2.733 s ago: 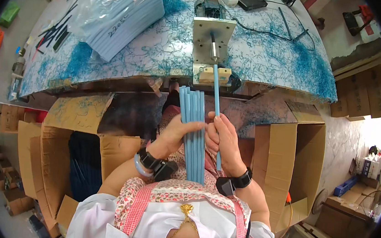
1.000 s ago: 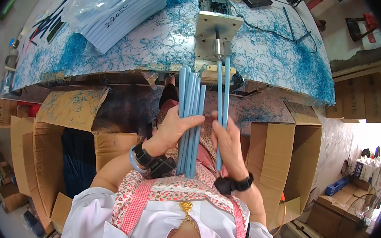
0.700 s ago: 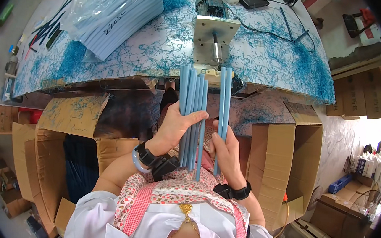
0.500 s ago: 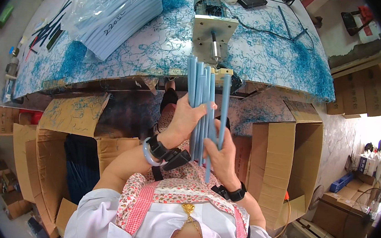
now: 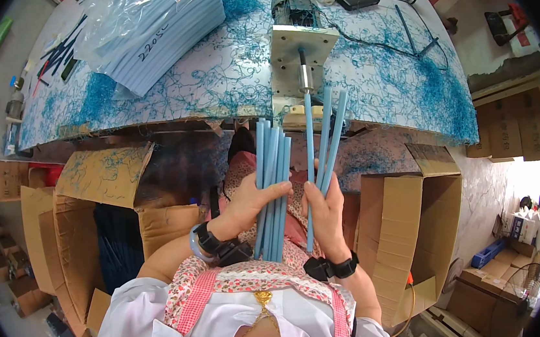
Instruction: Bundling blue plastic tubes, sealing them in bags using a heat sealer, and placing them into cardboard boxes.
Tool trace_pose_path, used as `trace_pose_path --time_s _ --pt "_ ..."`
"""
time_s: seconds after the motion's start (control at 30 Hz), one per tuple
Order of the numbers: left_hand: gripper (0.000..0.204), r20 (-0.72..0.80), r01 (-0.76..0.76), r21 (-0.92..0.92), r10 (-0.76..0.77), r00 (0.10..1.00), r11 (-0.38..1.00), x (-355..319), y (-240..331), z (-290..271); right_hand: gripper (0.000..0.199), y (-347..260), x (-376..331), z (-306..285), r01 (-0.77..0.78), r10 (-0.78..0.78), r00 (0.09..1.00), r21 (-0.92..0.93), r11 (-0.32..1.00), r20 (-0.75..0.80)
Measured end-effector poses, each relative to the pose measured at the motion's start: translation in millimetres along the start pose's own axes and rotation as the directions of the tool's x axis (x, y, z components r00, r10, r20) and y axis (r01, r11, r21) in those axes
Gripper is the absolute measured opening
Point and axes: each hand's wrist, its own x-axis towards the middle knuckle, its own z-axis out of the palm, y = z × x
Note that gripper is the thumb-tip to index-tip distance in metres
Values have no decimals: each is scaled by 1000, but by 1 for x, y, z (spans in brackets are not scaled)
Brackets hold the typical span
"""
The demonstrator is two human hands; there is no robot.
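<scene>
My left hand (image 5: 255, 201) is closed around a bundle of slender light blue rods (image 5: 271, 159), standing nearly upright in front of my apron. Beside it, my right hand (image 5: 326, 208) grips a few more such rods. One of these rods (image 5: 310, 140) is apart from the others, its upper end at the tip of a metal spindle (image 5: 306, 79). Whether that end touches the spindle I cannot tell. The spindle comes out of a motor (image 5: 296, 10) with a square metal plate (image 5: 289, 39), mounted at the table's near edge.
Blue shavings cover the white table (image 5: 186, 89). A clear bag of light blue rods (image 5: 166, 35) lies back left, near dark thin sticks (image 5: 62, 51). Open cardboard boxes stand left (image 5: 105, 162) and right (image 5: 397, 226) of my legs; the left one holds dark blue rods (image 5: 117, 238).
My hands have moved apart, splitting the rods into two groups. The left hand's bundle has dropped lower and straightened, while a rod in my right hand has come up to the spindle.
</scene>
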Motion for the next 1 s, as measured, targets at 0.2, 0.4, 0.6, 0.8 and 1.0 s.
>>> trace_pose_path --time_s 0.2,0.4,0.6,0.8,1.0 --pt "23 -7 -30 39 31 1000 999 0 3 2 35 -11 11 9 -11 11 1000 23 1000 -15" --pt "25 29 -72 98 70 997 993 -5 14 1 34 -6 -22 -2 -77 77 997 -21 997 12" --pt "17 21 -186 95 184 983 978 7 19 6 34 2 11 -1 -65 65 998 -8 998 23" --pt "23 -52 -292 70 295 954 954 15 25 16 33 -3 4 -8 -137 134 989 34 990 65" --pt "24 -1 -272 38 272 962 961 29 22 28 36 1 -30 0 -25 23 999 -62 998 -41"
